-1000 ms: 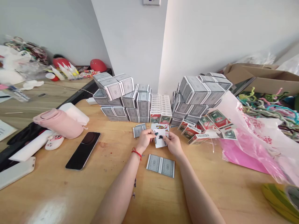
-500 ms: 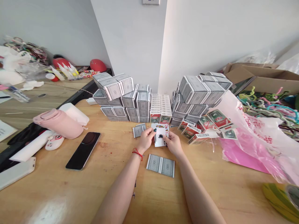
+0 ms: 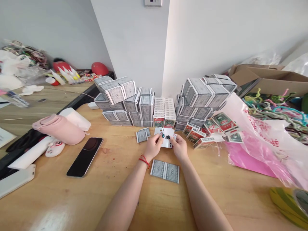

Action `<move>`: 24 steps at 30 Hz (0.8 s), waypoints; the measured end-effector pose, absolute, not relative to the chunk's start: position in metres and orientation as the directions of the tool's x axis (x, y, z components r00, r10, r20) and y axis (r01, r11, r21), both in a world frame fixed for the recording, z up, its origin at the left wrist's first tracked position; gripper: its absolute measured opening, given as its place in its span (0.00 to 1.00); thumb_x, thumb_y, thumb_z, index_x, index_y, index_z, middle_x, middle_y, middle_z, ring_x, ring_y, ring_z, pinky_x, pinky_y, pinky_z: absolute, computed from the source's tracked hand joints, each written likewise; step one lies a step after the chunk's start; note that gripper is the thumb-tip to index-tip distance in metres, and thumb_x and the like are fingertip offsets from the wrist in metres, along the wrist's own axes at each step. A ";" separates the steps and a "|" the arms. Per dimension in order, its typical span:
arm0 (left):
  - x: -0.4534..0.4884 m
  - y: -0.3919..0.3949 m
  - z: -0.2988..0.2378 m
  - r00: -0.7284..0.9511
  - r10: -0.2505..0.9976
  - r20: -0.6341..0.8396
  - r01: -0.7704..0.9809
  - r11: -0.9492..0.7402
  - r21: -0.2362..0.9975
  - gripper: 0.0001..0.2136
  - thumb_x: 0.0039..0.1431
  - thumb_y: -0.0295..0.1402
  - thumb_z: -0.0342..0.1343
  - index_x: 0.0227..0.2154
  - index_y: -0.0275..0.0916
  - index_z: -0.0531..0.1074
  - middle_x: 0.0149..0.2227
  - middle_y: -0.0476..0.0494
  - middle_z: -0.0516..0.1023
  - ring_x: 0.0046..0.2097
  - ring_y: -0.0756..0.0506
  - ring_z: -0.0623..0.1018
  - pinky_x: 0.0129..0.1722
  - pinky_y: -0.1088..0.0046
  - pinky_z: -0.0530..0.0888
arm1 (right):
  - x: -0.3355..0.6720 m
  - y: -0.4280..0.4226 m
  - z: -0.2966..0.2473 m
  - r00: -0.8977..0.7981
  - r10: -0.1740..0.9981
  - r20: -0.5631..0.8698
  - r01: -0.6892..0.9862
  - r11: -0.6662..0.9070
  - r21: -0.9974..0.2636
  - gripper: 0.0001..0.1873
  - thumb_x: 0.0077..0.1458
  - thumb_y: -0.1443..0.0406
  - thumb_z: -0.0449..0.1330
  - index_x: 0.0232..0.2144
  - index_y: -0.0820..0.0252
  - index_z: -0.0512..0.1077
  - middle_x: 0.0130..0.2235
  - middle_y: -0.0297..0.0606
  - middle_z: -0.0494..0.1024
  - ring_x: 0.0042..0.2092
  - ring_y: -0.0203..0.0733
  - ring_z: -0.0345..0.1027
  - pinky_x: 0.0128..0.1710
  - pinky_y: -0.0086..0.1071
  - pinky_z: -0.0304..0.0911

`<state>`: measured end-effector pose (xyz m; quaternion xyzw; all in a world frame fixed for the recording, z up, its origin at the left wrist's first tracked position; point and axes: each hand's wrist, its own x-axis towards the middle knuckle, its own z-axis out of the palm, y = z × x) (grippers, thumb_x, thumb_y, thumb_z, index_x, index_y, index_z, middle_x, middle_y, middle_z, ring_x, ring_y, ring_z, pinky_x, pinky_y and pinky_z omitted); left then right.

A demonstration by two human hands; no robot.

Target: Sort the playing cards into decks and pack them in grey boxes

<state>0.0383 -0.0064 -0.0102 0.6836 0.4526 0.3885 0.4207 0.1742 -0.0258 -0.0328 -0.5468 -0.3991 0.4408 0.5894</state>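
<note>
Playing cards (image 3: 167,133) face me between my two hands, an ace in front and parts of other cards behind it. My left hand (image 3: 154,146) pinches their left side, thumb on the front. On the right side my right hand (image 3: 178,147) is closed on them too, its thumb over the ace. Below the hands two face-down card stacks (image 3: 165,171) lie side by side on the table. A few more face-down cards (image 3: 142,135) rest just beyond my left hand. The fingers behind the cards are hidden.
Bundled card decks stand in a left pile (image 3: 131,104) and a right pile (image 3: 204,96), with boxed decks (image 3: 164,112) between. Loose card boxes (image 3: 196,136) lie right, near a pink-white plastic bag (image 3: 252,144). Left are a phone (image 3: 84,157) and a pink bottle (image 3: 59,128). Tape (image 3: 288,203) sits front right.
My left hand has shifted a little right, closer to my right hand. The ace now sits higher in front of the other cards, and more face-down cards show at the left.
</note>
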 end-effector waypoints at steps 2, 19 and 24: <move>0.039 -0.007 -0.010 0.293 0.943 0.157 0.299 -0.246 0.922 0.16 0.56 0.42 0.44 0.18 0.38 0.57 0.18 0.52 0.59 0.23 0.52 0.60 0.24 0.76 0.55 | 0.175 -0.026 -0.033 0.300 0.954 -0.011 -0.081 0.014 -0.997 0.17 0.42 0.55 0.60 0.29 0.62 0.69 0.27 0.37 0.74 0.26 0.37 0.63 0.24 0.28 0.58; 0.043 -0.006 -0.015 0.227 0.945 0.237 0.427 -0.315 0.848 0.19 0.56 0.41 0.43 0.14 0.38 0.57 0.15 0.51 0.59 0.21 0.52 0.59 0.23 0.74 0.52 | 0.172 -0.026 -0.031 0.257 0.966 -0.020 -0.055 -0.006 -0.998 0.18 0.41 0.53 0.60 0.29 0.62 0.70 0.27 0.38 0.74 0.26 0.38 0.64 0.24 0.29 0.60; 0.041 -0.007 -0.014 0.220 0.946 0.238 0.435 -0.314 0.844 0.20 0.53 0.42 0.47 0.12 0.38 0.54 0.14 0.53 0.55 0.20 0.53 0.56 0.22 0.75 0.51 | 0.174 -0.025 -0.035 0.286 0.957 -0.037 -0.001 -0.039 -0.999 0.19 0.42 0.52 0.59 0.28 0.63 0.70 0.25 0.37 0.73 0.24 0.36 0.62 0.21 0.27 0.57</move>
